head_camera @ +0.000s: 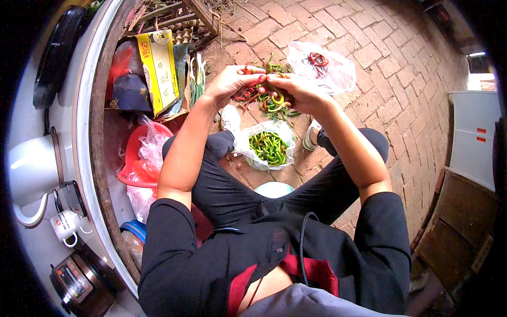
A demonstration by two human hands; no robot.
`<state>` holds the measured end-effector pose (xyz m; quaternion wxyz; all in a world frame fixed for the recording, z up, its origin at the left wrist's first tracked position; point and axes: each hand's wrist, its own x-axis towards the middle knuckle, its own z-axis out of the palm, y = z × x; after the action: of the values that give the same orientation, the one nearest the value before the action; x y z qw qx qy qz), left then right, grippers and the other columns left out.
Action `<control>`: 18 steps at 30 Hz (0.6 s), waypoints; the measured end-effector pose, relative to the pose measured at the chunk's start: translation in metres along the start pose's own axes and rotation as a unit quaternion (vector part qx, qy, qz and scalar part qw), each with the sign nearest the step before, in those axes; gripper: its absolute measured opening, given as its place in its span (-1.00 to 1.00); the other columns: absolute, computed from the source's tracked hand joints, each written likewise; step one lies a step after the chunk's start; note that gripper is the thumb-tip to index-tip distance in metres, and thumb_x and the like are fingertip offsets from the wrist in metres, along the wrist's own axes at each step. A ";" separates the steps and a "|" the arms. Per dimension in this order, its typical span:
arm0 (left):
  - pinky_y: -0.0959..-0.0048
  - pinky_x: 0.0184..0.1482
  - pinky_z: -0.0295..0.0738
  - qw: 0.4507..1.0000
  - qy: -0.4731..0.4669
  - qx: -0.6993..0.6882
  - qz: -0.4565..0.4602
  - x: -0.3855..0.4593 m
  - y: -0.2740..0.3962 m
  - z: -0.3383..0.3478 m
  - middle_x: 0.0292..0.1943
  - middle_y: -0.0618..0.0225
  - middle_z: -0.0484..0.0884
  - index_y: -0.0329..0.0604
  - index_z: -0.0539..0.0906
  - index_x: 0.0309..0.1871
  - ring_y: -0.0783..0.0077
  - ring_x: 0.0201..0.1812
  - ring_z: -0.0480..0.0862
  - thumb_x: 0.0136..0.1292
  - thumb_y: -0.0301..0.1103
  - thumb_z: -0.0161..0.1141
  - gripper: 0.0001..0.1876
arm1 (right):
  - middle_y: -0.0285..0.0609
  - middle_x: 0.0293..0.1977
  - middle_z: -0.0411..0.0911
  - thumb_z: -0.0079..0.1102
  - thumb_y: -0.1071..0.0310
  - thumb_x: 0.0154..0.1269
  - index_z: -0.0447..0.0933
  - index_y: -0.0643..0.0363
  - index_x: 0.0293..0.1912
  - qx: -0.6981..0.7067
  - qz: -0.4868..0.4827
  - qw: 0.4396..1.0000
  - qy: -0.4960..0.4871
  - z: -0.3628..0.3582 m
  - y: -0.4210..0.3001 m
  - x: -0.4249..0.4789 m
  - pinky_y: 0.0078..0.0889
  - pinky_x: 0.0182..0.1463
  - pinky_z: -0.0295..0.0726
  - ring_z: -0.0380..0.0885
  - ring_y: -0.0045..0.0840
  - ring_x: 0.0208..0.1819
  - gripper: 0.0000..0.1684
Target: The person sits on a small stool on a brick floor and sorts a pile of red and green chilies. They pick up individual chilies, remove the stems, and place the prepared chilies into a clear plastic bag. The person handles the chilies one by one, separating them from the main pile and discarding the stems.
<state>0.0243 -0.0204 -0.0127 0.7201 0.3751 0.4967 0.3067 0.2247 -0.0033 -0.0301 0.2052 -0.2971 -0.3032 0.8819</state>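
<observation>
My left hand (233,82) and my right hand (302,90) meet at the fingertips above a pile of red and green chili peppers (273,105) on the brick floor. The left fingers pinch something red, likely a chili pepper. Between the right thumb and fingers is a greenish pepper or stem, partly hidden. Nearer my body, between my shoes, an open white plastic bag (291,138) holds many green chili peppers (269,148). Beyond the right hand, a clear plastic bag (340,75) lies spread with a few red chili peppers (318,59) on it.
Green onions (197,79) lie beside a yellow and white cardboard box (160,71) at left. Below it is a red plastic basin (128,166) with plastic bags. A counter edge (85,119) runs along the left. A white cabinet (473,130) stands at far right.
</observation>
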 end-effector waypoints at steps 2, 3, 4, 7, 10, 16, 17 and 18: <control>0.71 -0.39 0.44 1.000 -0.022 -0.012 -0.012 0.005 -0.006 -0.004 -0.31 0.42 0.66 -0.28 0.57 -0.02 0.67 -0.40 0.60 0.24 -0.30 0.21 -0.69 | -0.29 -0.33 0.61 0.03 0.27 0.35 0.51 0.18 -0.14 -0.048 0.011 0.999 -0.017 -0.001 -0.003 -0.004 -0.76 -0.50 0.46 0.49 -0.78 -0.46 -0.79; 0.69 -0.36 0.47 0.999 -0.036 -0.020 -0.022 0.003 0.000 0.000 -0.30 0.41 0.66 -0.28 0.57 -0.03 0.65 -0.37 0.61 0.24 -0.30 0.21 -0.70 | -0.27 -0.32 0.62 0.03 0.27 0.35 0.50 0.19 -0.14 -0.072 0.015 0.997 -0.027 0.001 -0.007 -0.007 -0.74 -0.48 0.47 0.49 -0.78 -0.46 -0.79; 0.68 -0.32 0.49 0.998 -0.050 -0.029 -0.032 0.003 0.003 0.003 -0.28 0.40 0.66 -0.28 0.56 -0.04 0.62 -0.35 0.62 0.24 -0.31 0.21 -0.71 | -0.24 -0.30 0.62 0.03 0.31 0.34 0.50 0.21 -0.13 -0.066 0.036 0.997 -0.012 0.010 -0.011 -0.014 -0.69 -0.40 0.50 0.51 -0.73 -0.43 -0.79; 0.74 -0.48 0.31 0.997 -0.047 -0.045 -0.029 0.005 -0.001 0.003 -0.46 0.57 0.58 -0.21 0.62 -0.14 0.78 -0.52 0.44 0.26 -0.28 0.19 -0.78 | -0.20 -0.28 0.61 -0.01 0.32 0.36 0.50 0.27 -0.08 -0.200 0.020 0.979 0.030 -0.005 -0.011 -0.011 -0.62 -0.30 0.51 0.54 -0.65 -0.36 -0.74; 0.76 -0.57 0.10 0.995 -0.065 -0.058 -0.040 0.000 0.004 0.003 -0.54 0.68 0.49 -0.17 0.64 -0.15 0.82 -0.60 0.29 0.27 -0.24 0.19 -0.78 | -0.04 -0.26 0.57 -0.01 0.32 0.35 0.46 0.22 0.04 -0.474 -0.280 0.803 0.227 -0.021 -0.027 -0.006 -0.36 -0.14 0.52 0.57 -0.35 -0.26 -0.68; 0.74 -0.43 0.32 0.995 -0.077 -0.052 -0.048 0.008 -0.005 0.000 -0.41 0.57 0.58 -0.20 0.61 -0.13 0.76 -0.47 0.47 0.25 -0.28 0.21 -0.78 | -0.06 -0.19 0.53 0.02 0.29 0.32 0.52 0.08 -0.03 -0.611 -0.323 0.720 0.057 0.000 -0.032 -0.023 -0.28 -0.13 0.52 0.56 -0.19 -0.17 -0.74; 0.73 -0.38 0.38 0.994 -0.073 -0.062 -0.043 0.010 -0.008 0.001 -0.38 0.53 0.61 -0.21 0.60 -0.13 0.74 -0.42 0.52 0.24 -0.29 0.22 -0.78 | -0.07 -0.25 0.53 0.03 0.26 0.31 0.56 0.10 -0.12 -0.603 -0.346 0.717 0.047 -0.004 -0.027 -0.018 -0.26 -0.17 0.53 0.56 -0.18 -0.23 -0.77; 0.70 -0.28 0.48 0.995 -0.065 -0.060 -0.051 0.009 -0.006 0.002 -0.29 0.45 0.65 -0.22 0.59 -0.10 0.68 -0.30 0.59 0.22 -0.33 0.24 -0.77 | -0.09 -0.28 0.52 0.05 0.32 0.31 0.55 0.16 -0.12 -0.626 -0.329 0.705 0.049 -0.003 -0.030 -0.020 -0.34 -0.15 0.50 0.54 -0.28 -0.22 -0.79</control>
<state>0.0297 -0.0169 -0.0220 0.7868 0.3241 0.4480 0.2741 0.2468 0.0091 -0.0050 0.2641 -0.2815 -0.8536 0.3498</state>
